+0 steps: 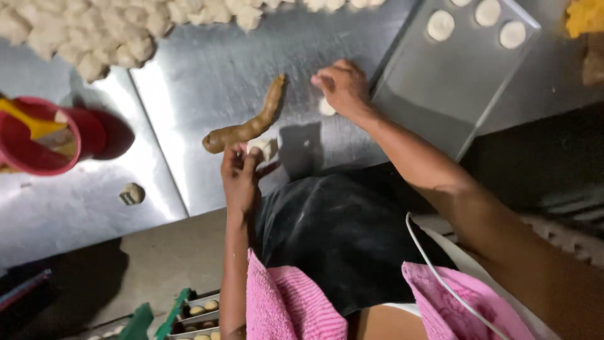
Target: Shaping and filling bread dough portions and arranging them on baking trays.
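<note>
Left hand [240,171] partly hides a dough piece [264,147].

I see a shiny steel worktop [207,56] under hard glare, dull grey floor [157,264] below the wrists.

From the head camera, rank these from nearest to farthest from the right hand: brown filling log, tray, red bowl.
Measured from the right hand:
1. Tray, just beside it, on its outer side.
2. Brown filling log, a little further, toward the left hand.
3. Red bowl, at the far opposite end of the table.
</note>
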